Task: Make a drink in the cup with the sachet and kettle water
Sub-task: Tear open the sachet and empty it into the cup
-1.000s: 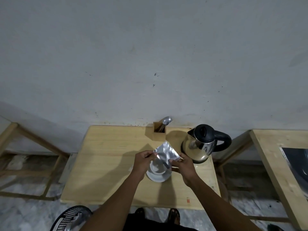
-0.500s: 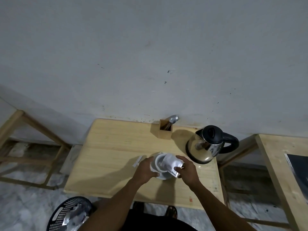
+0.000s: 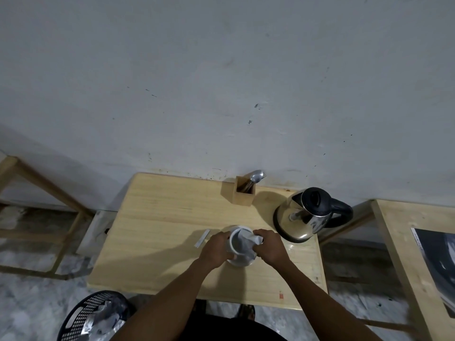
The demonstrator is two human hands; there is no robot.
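Sachet [image 3: 249, 239] lowered into cup [image 3: 235, 243], both hands' fingers clamped, wooden table [image 3: 157, 230], grey wall [image 3: 221, 70]

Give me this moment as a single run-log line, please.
step: emptying sachet into cup | left hand: steadies cup | right hand: tips sachet | kettle: untouched

White cup [image 3: 236, 243] upright on white saucer [image 3: 240, 262], mid-table. Silver sachet [image 3: 249, 240] tipped mouth-down into the cup. Steel kettle [image 3: 305, 215], black lid shut, near, right-rear.

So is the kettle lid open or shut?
Shut: the black lid sits flat on the kettle, which stands upright on the table, untouched.
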